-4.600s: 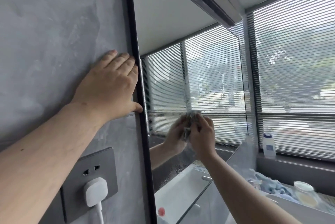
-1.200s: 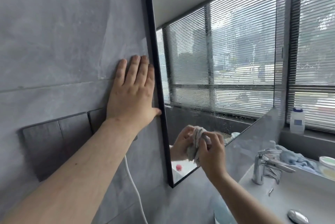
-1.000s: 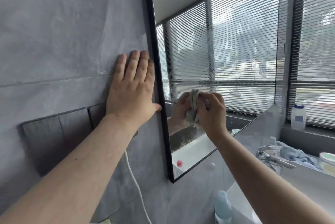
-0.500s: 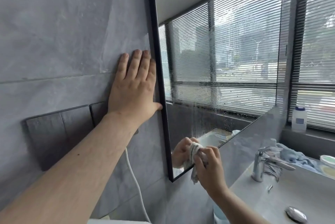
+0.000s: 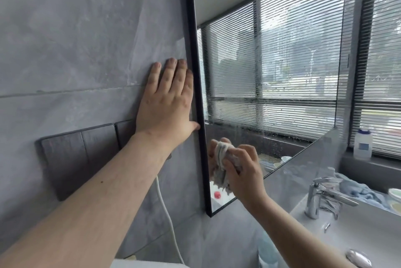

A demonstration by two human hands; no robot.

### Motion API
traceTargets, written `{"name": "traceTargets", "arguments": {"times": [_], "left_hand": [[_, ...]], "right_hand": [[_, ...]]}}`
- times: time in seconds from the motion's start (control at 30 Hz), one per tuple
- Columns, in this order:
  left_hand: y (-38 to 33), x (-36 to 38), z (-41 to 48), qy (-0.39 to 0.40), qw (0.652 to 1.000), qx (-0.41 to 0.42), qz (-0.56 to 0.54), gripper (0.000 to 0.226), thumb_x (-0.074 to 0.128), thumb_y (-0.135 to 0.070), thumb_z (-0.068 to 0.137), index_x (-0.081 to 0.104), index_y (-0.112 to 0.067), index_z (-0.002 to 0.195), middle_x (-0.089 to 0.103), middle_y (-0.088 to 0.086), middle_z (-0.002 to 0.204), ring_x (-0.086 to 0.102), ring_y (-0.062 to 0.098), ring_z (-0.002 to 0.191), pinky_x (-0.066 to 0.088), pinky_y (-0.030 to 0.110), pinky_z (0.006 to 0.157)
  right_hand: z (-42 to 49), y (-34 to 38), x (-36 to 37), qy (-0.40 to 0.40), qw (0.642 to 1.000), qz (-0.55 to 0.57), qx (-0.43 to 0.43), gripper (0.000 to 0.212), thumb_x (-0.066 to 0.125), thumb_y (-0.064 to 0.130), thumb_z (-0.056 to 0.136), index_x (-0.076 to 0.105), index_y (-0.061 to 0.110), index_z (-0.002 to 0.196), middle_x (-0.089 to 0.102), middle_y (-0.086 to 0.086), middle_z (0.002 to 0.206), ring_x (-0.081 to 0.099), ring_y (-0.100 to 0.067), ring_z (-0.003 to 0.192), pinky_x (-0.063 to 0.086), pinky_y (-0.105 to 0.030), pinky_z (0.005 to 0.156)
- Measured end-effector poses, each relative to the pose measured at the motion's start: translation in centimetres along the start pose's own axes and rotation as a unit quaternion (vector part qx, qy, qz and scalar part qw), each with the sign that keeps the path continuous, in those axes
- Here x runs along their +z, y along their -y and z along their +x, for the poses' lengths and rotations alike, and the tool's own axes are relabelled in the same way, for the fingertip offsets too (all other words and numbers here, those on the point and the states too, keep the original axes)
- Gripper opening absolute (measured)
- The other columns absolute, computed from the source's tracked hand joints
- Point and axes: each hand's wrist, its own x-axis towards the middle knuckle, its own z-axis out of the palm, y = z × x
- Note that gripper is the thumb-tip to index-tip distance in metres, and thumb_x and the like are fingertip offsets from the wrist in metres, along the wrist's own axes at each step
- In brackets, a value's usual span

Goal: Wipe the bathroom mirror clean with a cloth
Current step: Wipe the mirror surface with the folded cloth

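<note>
The right hand [image 5: 243, 172] has its fingers curled round a bunched grey cloth [image 5: 224, 152] and presses it against the mirror [image 5: 282, 72], low on the glass and just beside the black frame [image 5: 195, 72]. The step in hand looks like wiping the lower strip near that edge. To do it well, the cloth should lie as flat on the glass as the grip allows, under even pressure. Strokes should overlap so no band is missed. Above the right hand, a line of droplets [image 5: 260, 120] shows on the glass, and that patch likely needs the next passes. The corner below the hand, where frame meets glass, probably calls for a folded edge of cloth rather than the whole wad.

The left hand [image 5: 167, 102] lies flat on the grey wall [image 5: 76, 39], fingers straight, close together and pointing up, with its thumb touching the frame. It holds nothing and seems to serve as a brace. The left forearm stretches long towards the wall, while the right forearm comes up from below with the back of the hand facing the camera. The hands are apart, with the frame between them. A tap [image 5: 312, 202] stands beyond the right forearm, well apart from the cloth.
</note>
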Motion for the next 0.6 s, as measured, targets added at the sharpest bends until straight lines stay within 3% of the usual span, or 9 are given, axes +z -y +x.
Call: {"name": "traceTargets", "arguments": {"times": [0.13, 0.23, 0.37, 0.5, 0.6], "left_hand": [[0.0, 0.1, 0.0, -0.004, 1.000, 0.000, 0.003, 0.119, 0.059, -0.077, 0.071, 0.015, -0.005, 0.155, 0.010, 0.016, 0.164, 0.005, 0.033, 0.152, -0.004, 0.052, 0.122], [0.0, 0.1, 0.0, -0.004, 1.000, 0.000, 0.004, 0.119, 0.059, -0.077, 0.071, 0.015, -0.004, 0.155, 0.010, 0.017, 0.164, 0.005, 0.034, 0.152, -0.004, 0.053, 0.122], [-0.1, 0.0, 0.0, -0.001, 1.000, 0.000, 0.007, 0.119, 0.059, -0.078, 0.071, 0.015, -0.005, 0.155, 0.010, 0.016, 0.164, 0.004, 0.033, 0.152, -0.004, 0.052, 0.122], [-0.1, -0.1, 0.0, 0.000, 1.000, -0.002, 0.003, 0.118, 0.060, -0.077, 0.072, 0.015, -0.005, 0.155, 0.009, 0.016, 0.164, 0.004, 0.033, 0.152, -0.005, 0.051, 0.122], [0.0, -0.1, 0.0, -0.002, 1.000, -0.002, 0.002, 0.118, 0.061, -0.076, 0.071, 0.016, -0.005, 0.155, 0.011, 0.015, 0.164, 0.006, 0.032, 0.152, -0.006, 0.051, 0.121]], "right_hand": [[-7.2, -2.8, 0.2, 0.049, 0.998, -0.013, 0.034, 0.028, 0.069, 0.017, 0.081, 0.057, 0.032, 0.102, 0.046, 0.013, 0.103, 0.051, 0.011, 0.091, 0.037, -0.001, 0.077], [-9.9, -3.3, 0.4, 0.061, 0.996, -0.012, 0.057, 0.033, 0.070, 0.010, 0.080, 0.057, 0.032, 0.101, 0.047, 0.011, 0.102, 0.050, 0.013, 0.097, 0.036, 0.001, 0.079], [-6.6, -1.1, 0.8, 0.029, 0.999, -0.004, 0.034, 0.035, 0.071, 0.008, 0.076, 0.057, 0.031, 0.098, 0.047, 0.013, 0.101, 0.049, 0.019, 0.098, 0.035, 0.003, 0.080], [0.1, 1.7, 0.7, 0.000, 0.999, 0.033, -0.015, 0.030, 0.074, 0.009, 0.077, 0.063, 0.026, 0.099, 0.050, 0.002, 0.101, 0.049, 0.017, 0.099, 0.040, -0.001, 0.079], [3.3, 2.9, 0.8, -0.007, 0.999, 0.034, -0.004, 0.022, 0.077, 0.013, 0.080, 0.071, 0.015, 0.101, 0.052, 0.004, 0.104, 0.048, 0.018, 0.098, 0.041, -0.003, 0.078]]}}
